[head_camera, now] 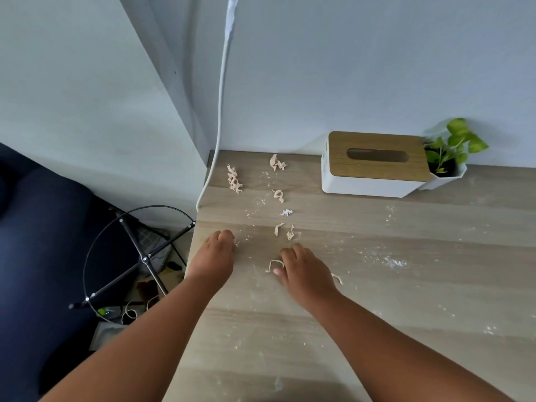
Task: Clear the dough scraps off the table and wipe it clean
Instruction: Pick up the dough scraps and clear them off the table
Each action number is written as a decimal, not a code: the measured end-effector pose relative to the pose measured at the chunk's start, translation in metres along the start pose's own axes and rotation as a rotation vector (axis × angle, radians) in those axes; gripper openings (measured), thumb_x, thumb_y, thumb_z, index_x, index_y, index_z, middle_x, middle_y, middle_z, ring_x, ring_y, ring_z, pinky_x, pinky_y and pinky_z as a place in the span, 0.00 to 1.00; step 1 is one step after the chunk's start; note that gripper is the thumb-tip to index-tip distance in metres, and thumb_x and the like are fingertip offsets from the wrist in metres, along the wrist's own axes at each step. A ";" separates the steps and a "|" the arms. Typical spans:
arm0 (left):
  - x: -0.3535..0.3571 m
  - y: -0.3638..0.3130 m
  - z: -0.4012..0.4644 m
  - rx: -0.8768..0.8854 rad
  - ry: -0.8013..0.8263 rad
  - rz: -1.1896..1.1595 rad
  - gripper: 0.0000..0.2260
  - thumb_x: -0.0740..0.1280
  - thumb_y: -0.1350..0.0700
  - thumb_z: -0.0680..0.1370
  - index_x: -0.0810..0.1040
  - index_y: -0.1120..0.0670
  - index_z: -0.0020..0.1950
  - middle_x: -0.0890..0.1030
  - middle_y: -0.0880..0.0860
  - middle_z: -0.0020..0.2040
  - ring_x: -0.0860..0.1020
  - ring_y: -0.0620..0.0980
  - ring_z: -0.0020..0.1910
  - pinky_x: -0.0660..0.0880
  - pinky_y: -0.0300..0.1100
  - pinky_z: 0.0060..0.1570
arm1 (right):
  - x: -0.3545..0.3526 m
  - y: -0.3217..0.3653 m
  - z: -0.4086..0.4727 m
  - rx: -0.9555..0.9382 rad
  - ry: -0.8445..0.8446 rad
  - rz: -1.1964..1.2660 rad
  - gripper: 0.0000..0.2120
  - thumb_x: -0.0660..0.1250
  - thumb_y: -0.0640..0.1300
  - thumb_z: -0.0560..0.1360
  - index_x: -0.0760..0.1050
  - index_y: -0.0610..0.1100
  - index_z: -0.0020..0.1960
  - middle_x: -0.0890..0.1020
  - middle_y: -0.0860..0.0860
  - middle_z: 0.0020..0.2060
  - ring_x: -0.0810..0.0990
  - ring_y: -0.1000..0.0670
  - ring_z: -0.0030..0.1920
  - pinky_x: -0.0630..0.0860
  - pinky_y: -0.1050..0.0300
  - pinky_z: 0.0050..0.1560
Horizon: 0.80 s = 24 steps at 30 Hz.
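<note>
1. Nearest me, the wooden table [377, 329] is bare of scraps but dusted with flour smears, so I judge the wipe has not yet begun.
2. My right hand [304, 274] lies palm down on the table with fingers bent; its thumb and fingertips sit against a thin dough strip [272, 264]. I cannot tell whether the strip is pinched or only touched. Another small piece [337, 278] pokes out just beside the right edge of this hand.
3. My left hand [218, 253] sits near the table's left edge, fingers curled under. Whether it holds gathered scraps is hidden from me, so I cannot tell its grip.
4. Just beyond the right hand lie two short curls [285, 230], then a pale white bit [286, 212], then another curl [278, 195].
5. Furthest back, near the wall, sit two larger clumps [234, 179], close to a white cable [220, 111] hanging past the table's corner.
6. To do this well, I would lift the strip rather than drag it, since soft dough probably smears; then work outward along the row, collecting into one palm.
7. The tissue box [374, 166] and potted plant [446, 158] stand at the back right, well apart from the scraps; the box looks handy for wiping afterward.
</note>
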<state>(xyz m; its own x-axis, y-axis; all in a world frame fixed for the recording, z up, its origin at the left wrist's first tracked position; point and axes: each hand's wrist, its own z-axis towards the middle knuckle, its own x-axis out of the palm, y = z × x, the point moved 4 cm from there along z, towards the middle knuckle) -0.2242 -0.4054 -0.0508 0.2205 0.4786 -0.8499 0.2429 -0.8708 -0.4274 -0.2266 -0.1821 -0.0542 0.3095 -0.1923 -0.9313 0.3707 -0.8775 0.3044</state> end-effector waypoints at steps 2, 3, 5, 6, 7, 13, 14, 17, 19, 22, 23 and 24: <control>-0.003 0.002 -0.004 0.007 -0.008 -0.007 0.05 0.57 0.58 0.84 0.71 0.57 0.53 0.73 0.55 0.47 0.72 0.57 0.45 0.72 0.53 0.45 | 0.002 0.002 0.003 0.006 0.001 -0.002 0.11 0.61 0.52 0.83 0.74 0.45 0.58 0.76 0.47 0.54 0.78 0.44 0.52 0.73 0.51 0.40; -0.004 0.002 -0.006 0.006 -0.013 0.001 0.05 0.57 0.58 0.84 0.71 0.57 0.53 0.73 0.55 0.47 0.71 0.57 0.45 0.72 0.53 0.45 | 0.003 0.003 0.004 0.007 -0.001 -0.003 0.10 0.60 0.50 0.84 0.75 0.43 0.56 0.77 0.46 0.53 0.78 0.43 0.52 0.72 0.50 0.39; -0.006 0.003 -0.008 0.008 -0.028 0.006 0.06 0.58 0.57 0.85 0.71 0.57 0.51 0.73 0.54 0.46 0.71 0.56 0.44 0.70 0.51 0.44 | 0.002 0.005 0.004 0.020 0.007 -0.010 0.10 0.58 0.47 0.85 0.75 0.42 0.55 0.77 0.45 0.52 0.78 0.42 0.52 0.73 0.48 0.40; -0.007 0.002 -0.009 0.016 -0.039 0.000 0.07 0.58 0.56 0.85 0.70 0.57 0.49 0.73 0.54 0.45 0.70 0.56 0.43 0.68 0.50 0.43 | 0.001 0.006 0.002 0.025 0.006 -0.009 0.10 0.57 0.46 0.86 0.74 0.42 0.55 0.77 0.45 0.52 0.78 0.42 0.52 0.73 0.49 0.41; -0.008 0.001 -0.011 0.030 -0.056 -0.004 0.09 0.58 0.55 0.85 0.69 0.56 0.48 0.72 0.54 0.43 0.70 0.55 0.42 0.67 0.48 0.42 | -0.001 0.006 0.001 0.028 -0.008 0.005 0.10 0.56 0.45 0.86 0.74 0.41 0.55 0.77 0.45 0.52 0.78 0.42 0.51 0.72 0.50 0.41; -0.013 -0.002 -0.018 0.034 -0.089 -0.023 0.12 0.59 0.51 0.86 0.66 0.56 0.46 0.72 0.54 0.40 0.69 0.55 0.37 0.61 0.46 0.37 | -0.017 0.002 -0.011 0.079 -0.071 0.221 0.06 0.60 0.33 0.80 0.72 0.39 0.54 0.77 0.43 0.47 0.75 0.42 0.43 0.68 0.52 0.40; -0.013 -0.003 -0.018 0.028 -0.084 -0.029 0.13 0.59 0.50 0.86 0.67 0.57 0.46 0.72 0.53 0.40 0.69 0.55 0.36 0.61 0.46 0.36 | -0.019 0.001 -0.012 0.085 -0.069 0.239 0.10 0.59 0.31 0.78 0.73 0.39 0.57 0.78 0.43 0.49 0.76 0.42 0.44 0.70 0.53 0.42; -0.013 -0.004 -0.020 0.025 -0.079 -0.020 0.12 0.60 0.50 0.86 0.68 0.57 0.48 0.73 0.52 0.39 0.71 0.54 0.34 0.63 0.45 0.34 | -0.022 -0.003 -0.014 0.080 -0.078 0.247 0.19 0.60 0.28 0.76 0.74 0.37 0.65 0.79 0.42 0.55 0.79 0.42 0.52 0.73 0.54 0.50; -0.013 -0.005 -0.022 0.029 -0.077 -0.034 0.11 0.60 0.50 0.86 0.68 0.56 0.49 0.72 0.51 0.38 0.71 0.52 0.33 0.63 0.45 0.34 | -0.025 -0.005 -0.016 0.080 -0.072 0.225 0.18 0.60 0.29 0.76 0.75 0.39 0.63 0.79 0.43 0.55 0.79 0.42 0.52 0.75 0.53 0.50; -0.014 -0.006 -0.026 0.045 -0.085 -0.051 0.10 0.61 0.51 0.86 0.69 0.56 0.50 0.72 0.50 0.38 0.71 0.51 0.33 0.64 0.44 0.35 | -0.030 -0.010 -0.020 0.106 -0.083 0.209 0.14 0.61 0.29 0.75 0.76 0.40 0.56 0.79 0.43 0.51 0.79 0.42 0.50 0.70 0.54 0.45; -0.015 -0.007 -0.028 0.052 -0.090 -0.060 0.09 0.61 0.51 0.86 0.68 0.55 0.49 0.72 0.49 0.38 0.71 0.51 0.33 0.65 0.44 0.35 | -0.031 -0.012 -0.022 0.106 -0.104 0.212 0.11 0.61 0.30 0.76 0.76 0.40 0.55 0.79 0.43 0.50 0.79 0.41 0.48 0.69 0.54 0.44; -0.017 -0.007 -0.030 0.058 -0.094 -0.070 0.09 0.60 0.51 0.86 0.67 0.55 0.49 0.72 0.49 0.38 0.71 0.52 0.33 0.66 0.45 0.36 | -0.034 -0.013 -0.024 0.105 -0.129 0.218 0.08 0.62 0.32 0.78 0.75 0.39 0.53 0.79 0.42 0.49 0.79 0.40 0.47 0.68 0.54 0.44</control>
<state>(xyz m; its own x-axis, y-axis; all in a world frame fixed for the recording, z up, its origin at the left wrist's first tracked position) -0.2014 -0.4037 -0.0242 0.1147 0.5281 -0.8414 0.1985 -0.8421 -0.5015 -0.2206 -0.1539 -0.0215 0.2551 -0.4299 -0.8661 0.2124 -0.8489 0.4839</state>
